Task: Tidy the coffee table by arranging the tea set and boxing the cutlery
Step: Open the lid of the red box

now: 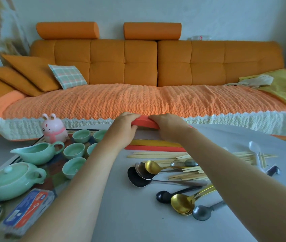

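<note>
Well, a big orange sofa (pixel 138 63) is sitting at the back, and the grey table (pixel 121 215) is spreading out in front of me. On the left side of the table a dark tray (pixel 54 173) is holding the green tea set.

I am holding a red lid (pixel 144 123) with both hands, at the far side of the table. My left hand (pixel 123 126) is gripping its left end, with fingers curling over the top and the thumb underneath. My right hand (pixel 168 126) is gripping its right end the same way, though I cannot see that thumb. The lid is hanging in the air, up above the box (pixel 154 147). The box is lying open on the table, red outside and yellow inside.

On the tray, the teapot (pixel 13 180) is sitting nearest to me with its own lid on. The pitcher (pixel 35 153) is standing just behind it. A pink bunny (pixel 53 128) is standing at the far end. Five cups (pixel 74 151) are sitting upright to the right of the pitcher.

Just in front of the box, chopsticks (pixel 156 155) are lying in a loose pile. Spoons (pixel 182 203) in gold, silver and black are lying mixed up with them and nearer to me.
</note>
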